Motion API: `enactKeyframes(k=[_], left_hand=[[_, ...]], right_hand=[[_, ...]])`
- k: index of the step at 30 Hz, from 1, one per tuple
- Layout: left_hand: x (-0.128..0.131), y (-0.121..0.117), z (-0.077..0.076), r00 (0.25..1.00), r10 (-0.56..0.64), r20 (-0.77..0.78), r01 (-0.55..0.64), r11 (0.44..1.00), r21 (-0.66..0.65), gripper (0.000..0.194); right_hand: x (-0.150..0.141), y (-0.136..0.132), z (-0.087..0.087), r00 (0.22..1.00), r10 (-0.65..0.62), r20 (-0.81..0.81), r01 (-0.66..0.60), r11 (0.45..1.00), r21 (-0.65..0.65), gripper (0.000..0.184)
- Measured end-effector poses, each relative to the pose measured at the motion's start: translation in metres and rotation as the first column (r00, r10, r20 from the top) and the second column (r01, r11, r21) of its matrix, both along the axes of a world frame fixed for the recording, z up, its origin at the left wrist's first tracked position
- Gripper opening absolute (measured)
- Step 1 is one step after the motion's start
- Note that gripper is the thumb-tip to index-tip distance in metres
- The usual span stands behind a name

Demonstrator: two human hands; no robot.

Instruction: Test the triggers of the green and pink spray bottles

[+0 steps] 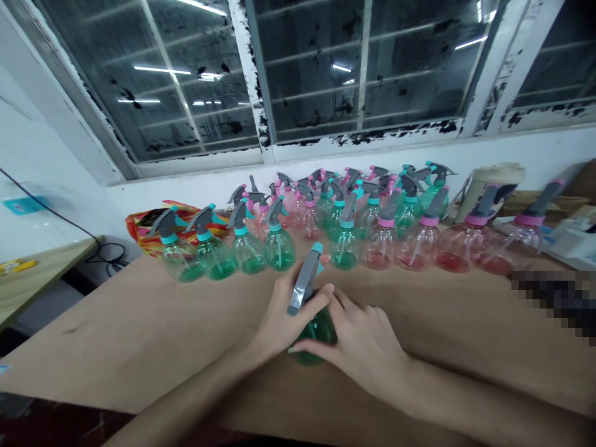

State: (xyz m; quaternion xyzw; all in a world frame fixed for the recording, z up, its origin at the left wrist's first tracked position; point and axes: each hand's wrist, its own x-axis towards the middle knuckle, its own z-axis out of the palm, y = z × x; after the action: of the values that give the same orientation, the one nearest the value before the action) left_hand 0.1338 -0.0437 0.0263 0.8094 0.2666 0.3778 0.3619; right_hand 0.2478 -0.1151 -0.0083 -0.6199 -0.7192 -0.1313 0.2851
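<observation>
A green spray bottle [321,329] with a grey trigger head [305,282] and turquoise nozzle stands near the front middle of the table, between both hands. My left hand [284,316] wraps round its neck, just below the trigger head. Lower down, my right hand [365,332] grips the body from the right, its thumb across the near side. The far-side fingers of my left hand are partly hidden by the bottle. Beyond the hands runs a front row of spray bottles: green ones [280,250] on the left, pink ones [379,245] mostly on the right.
More green and pink spray bottles [311,217] crowd behind the front row. An orange-red bag [139,228] lies at the back left, and a cream container [496,177] stands at the back right. The brown table [162,335] reaches the wall under a barred window [311,68]. A cable [60,211] hangs left.
</observation>
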Motion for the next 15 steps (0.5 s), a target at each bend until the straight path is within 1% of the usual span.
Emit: enactKeyframes(k=[2, 4, 7, 10, 12, 15], left_hand=[[0.002, 0.002, -0.004, 1.0, 0.014, 0.008, -0.014, 1.0, -0.019, 0.035], [0.004, 0.007, -0.006, 0.999, 0.036, 0.001, -0.036, 0.999, -0.031, 0.035], [0.009, 0.02, -0.006, 0.998, 0.057, -0.008, -0.058, 0.997, -0.059, 0.039], [0.016, 0.033, -0.003, 0.999, 0.046, -0.007, -0.046, 0.996, -0.08, 0.041], [0.021, 0.04, -0.002, 0.999, 0.032, -0.003, -0.032, 0.996, -0.08, 0.039], [0.028, 0.049, -0.004, 1.0, 0.021, -0.004, -0.021, 0.996, -0.088, 0.031]], right_hand=[[0.01, 0.0, -0.002, 0.997, 0.064, -0.036, -0.065, 0.998, -0.02, 0.071], [0.026, 0.002, -0.008, 0.989, 0.139, -0.051, -0.141, 0.989, -0.05, 0.064], [0.061, 0.006, -0.026, 0.975, 0.21, -0.076, -0.216, 0.973, -0.085, 0.052], [0.098, 0.01, -0.048, 0.958, 0.265, -0.11, -0.279, 0.95, -0.137, 0.038], [0.117, 0.012, -0.059, 0.956, 0.262, -0.13, -0.281, 0.946, -0.159, 0.036], [0.135, 0.017, -0.066, 0.958, 0.226, -0.178, -0.263, 0.94, -0.218, 0.04]])
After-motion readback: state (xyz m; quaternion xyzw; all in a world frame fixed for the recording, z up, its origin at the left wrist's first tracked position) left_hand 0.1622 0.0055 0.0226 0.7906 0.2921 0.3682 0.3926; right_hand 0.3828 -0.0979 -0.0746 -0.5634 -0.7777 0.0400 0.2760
